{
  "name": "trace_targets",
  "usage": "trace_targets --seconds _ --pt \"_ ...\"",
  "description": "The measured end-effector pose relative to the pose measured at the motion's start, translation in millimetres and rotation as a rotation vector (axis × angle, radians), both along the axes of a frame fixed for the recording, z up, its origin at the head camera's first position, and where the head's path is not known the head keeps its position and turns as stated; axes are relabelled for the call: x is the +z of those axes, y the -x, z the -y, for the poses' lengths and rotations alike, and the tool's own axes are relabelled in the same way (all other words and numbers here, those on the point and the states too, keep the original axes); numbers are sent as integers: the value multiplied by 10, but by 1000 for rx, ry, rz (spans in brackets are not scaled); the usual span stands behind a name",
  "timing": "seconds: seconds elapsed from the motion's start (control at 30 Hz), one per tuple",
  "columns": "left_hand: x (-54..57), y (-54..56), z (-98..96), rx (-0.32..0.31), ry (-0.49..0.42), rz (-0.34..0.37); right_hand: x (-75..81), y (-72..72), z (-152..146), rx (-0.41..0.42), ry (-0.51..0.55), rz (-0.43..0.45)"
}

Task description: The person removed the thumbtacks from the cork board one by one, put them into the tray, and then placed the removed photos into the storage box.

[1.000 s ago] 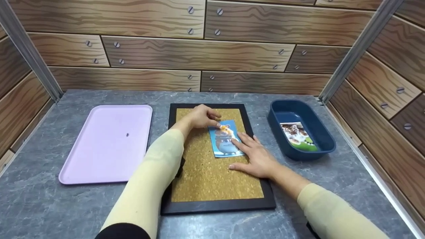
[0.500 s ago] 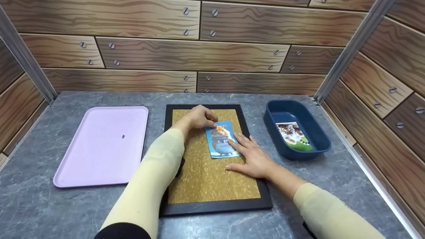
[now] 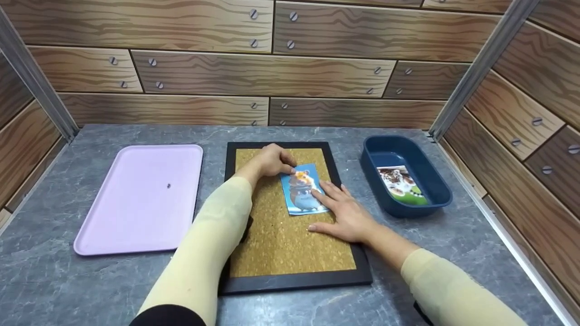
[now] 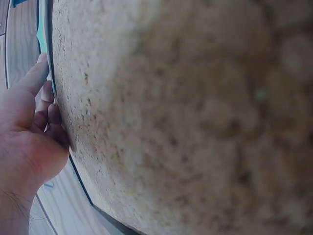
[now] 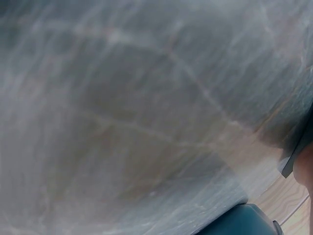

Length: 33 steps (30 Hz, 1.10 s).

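Observation:
A blue picture card [image 3: 302,199], printed with a hamster, lies on a black-framed cork board [image 3: 290,249] in the head view. My left hand [image 3: 272,160] reaches to the card's upper left corner, its thumb pressing there and its other fingers loosely bent over the cork. In the left wrist view the straight thumb of that hand [image 4: 24,132] meets the card's edge. Spread flat, my right hand [image 3: 349,213] rests its fingertips on the card's right side, with the thumb on the cork. Only a sliver of the right hand [image 5: 304,169] shows in the right wrist view.
Left of the board lies a lilac tray [image 3: 136,213] with a tiny dark item [image 3: 168,185] on it. A navy bin [image 3: 398,210] stands at the right, holding another picture card [image 3: 401,183]. Wood-patterned walls [image 3: 272,74] enclose the grey table [image 3: 50,253].
The whole head view has shifted slightly, so everything appears a little further left. Both hands keep their places on the card.

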<state>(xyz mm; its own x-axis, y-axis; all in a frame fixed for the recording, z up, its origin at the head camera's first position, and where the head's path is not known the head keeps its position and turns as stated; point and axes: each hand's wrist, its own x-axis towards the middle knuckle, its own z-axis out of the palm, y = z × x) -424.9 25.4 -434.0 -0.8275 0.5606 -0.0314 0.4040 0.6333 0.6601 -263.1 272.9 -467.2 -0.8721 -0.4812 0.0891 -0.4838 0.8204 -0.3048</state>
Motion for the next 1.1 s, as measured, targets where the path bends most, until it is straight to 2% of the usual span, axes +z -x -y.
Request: trace_targets --seconds 0.33,0.57,1.1 --pt "-21 12 4 5 -26 1 -2 -5 -6 -3 1 1" --pt "-16 0 5 -3 -9 -14 6 -9 -3 -7 -4 6" --pt "0 -21 -20 -6 -29 4 -15 10 -9 15 -1 -19"
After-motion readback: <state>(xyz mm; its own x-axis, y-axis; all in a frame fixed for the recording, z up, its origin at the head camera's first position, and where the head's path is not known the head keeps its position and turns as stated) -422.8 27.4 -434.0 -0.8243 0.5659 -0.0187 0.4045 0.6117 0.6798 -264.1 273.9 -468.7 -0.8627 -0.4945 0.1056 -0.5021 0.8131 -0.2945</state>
